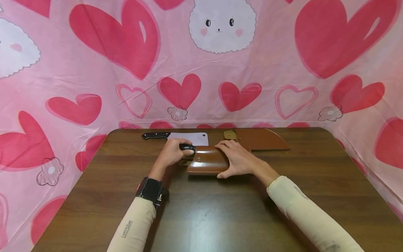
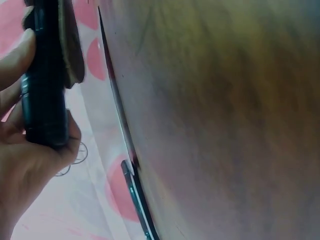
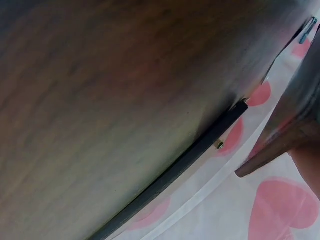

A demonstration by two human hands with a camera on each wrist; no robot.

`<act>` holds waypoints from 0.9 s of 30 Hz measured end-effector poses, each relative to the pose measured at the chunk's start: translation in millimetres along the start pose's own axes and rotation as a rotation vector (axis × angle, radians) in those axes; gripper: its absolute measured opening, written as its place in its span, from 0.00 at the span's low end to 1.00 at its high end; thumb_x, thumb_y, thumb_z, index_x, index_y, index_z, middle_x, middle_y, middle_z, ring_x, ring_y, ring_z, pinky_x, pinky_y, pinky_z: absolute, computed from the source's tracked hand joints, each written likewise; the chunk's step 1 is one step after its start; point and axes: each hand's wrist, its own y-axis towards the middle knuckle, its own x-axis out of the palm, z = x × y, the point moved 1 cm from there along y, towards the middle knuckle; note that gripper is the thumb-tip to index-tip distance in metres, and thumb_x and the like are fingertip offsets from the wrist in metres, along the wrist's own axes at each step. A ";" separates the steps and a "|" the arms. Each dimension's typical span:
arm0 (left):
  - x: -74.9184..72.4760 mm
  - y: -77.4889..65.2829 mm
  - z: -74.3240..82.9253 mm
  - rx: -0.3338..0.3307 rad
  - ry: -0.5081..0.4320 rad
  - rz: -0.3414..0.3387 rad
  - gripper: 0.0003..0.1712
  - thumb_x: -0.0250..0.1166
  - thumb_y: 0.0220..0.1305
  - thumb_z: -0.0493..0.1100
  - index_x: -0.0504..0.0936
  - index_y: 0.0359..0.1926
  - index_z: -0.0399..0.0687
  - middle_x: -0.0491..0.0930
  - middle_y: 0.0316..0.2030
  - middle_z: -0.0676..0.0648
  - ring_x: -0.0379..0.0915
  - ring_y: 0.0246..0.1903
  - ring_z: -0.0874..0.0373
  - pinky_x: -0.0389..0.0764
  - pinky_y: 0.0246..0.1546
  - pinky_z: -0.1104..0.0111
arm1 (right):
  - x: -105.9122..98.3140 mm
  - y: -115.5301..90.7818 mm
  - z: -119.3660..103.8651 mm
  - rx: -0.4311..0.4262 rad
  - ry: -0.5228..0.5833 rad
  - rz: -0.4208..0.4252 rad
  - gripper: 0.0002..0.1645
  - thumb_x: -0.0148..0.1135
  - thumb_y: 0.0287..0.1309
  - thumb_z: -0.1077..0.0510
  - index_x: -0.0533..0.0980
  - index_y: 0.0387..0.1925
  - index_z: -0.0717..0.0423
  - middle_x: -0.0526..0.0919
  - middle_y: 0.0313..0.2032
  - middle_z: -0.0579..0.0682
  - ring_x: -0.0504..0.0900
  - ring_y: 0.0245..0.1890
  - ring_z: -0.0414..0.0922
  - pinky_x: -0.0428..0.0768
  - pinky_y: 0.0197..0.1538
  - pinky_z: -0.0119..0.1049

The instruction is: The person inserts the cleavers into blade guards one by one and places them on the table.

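In the head view my left hand (image 1: 171, 154) grips the black handle (image 1: 186, 147) of a knife, its thumb along the near side. The handle meets the mouth of a glossy brown leather sheath (image 1: 207, 162), which hides the blade. My right hand (image 1: 237, 159) holds the sheath's other end, fingers over the top and thumb at the lower edge. The left wrist view shows the handle (image 2: 46, 110) raised above the tabletop, with a strap (image 2: 74, 45) beside it. In the right wrist view the sheath (image 3: 295, 117) appears dark, with only a bit of the hand at the edge.
A cleaver (image 1: 189, 137) with a black riveted handle lies at the back of the wooden table (image 1: 201, 213). To its right lies a second brown sheath (image 1: 267, 140) with an olive strap (image 1: 230, 135). A pink heart-patterned cloth (image 1: 207, 66) hangs behind the table.
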 end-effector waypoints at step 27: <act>2.1 5.2 -14.5 -0.066 -0.003 -0.236 0.13 0.75 0.60 0.39 0.88 0.45 0.40 0.86 0.37 0.47 0.78 0.40 0.55 0.76 0.48 0.59 | 17.2 5.1 3.0 0.027 -0.041 -0.173 0.69 0.77 0.34 0.23 0.66 0.69 0.61 0.68 0.65 0.56 0.67 0.65 0.55 0.69 0.65 0.53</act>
